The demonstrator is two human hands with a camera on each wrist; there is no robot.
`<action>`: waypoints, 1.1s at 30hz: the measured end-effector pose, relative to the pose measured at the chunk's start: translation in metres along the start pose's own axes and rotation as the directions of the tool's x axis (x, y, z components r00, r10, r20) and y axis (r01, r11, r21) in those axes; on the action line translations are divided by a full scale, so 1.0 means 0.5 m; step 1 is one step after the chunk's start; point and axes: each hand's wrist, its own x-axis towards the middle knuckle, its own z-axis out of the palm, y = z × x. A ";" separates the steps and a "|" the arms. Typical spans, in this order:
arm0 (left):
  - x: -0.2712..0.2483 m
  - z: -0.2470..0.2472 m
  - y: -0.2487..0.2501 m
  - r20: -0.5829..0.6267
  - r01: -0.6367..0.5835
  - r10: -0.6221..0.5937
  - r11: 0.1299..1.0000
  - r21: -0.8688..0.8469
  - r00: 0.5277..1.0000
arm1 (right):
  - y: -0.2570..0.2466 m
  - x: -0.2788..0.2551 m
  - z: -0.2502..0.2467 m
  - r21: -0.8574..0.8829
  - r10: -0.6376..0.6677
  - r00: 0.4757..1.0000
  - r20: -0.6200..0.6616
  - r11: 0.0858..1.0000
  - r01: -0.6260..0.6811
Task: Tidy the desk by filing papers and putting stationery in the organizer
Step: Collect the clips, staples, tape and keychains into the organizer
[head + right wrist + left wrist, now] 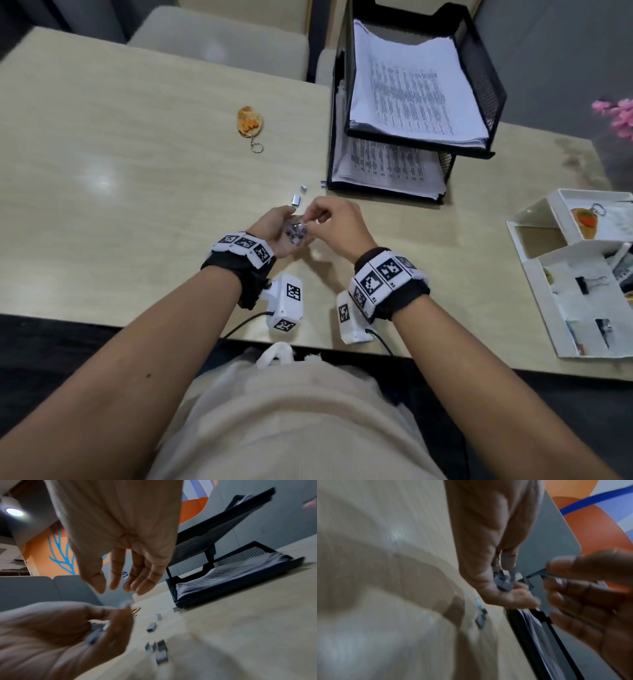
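1. Grey staple strips [295, 234] are lying in the cupped left hand [274, 233], its fingers curling around them above the desk [137, 154].
2. Right hand [337, 222] is hovering beside it; whether its fingertips are pinching a strip, I cannot tell.
3. Loose strips [296, 199] are lying on the desk just beyond the hands.
4. White organizer [548, 274] is sitting well apart at the right, near the black paper tray [479, 68].

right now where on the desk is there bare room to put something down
Bare desk left of the keychain, and between the hands and white organizer. Crowded: loose staple blocks ahead of the hands, beside the black paper tray.
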 end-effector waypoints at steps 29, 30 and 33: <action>0.029 -0.165 0.144 -0.278 -0.036 -0.016 0.983 -0.181 0.960 | 0.058 0.185 0.079 -0.502 0.092 0.996 0.022 0.862 -0.068; 0.028 -0.164 0.141 -0.293 -0.045 -0.019 0.977 -0.210 0.956 | 0.059 0.188 0.075 -0.458 0.096 0.995 0.002 0.885 -0.085; 0.029 -0.158 0.134 -0.310 -0.089 0.017 0.972 -0.219 0.951 | 0.052 0.207 0.067 -0.353 0.049 0.998 -0.051 0.933 -0.064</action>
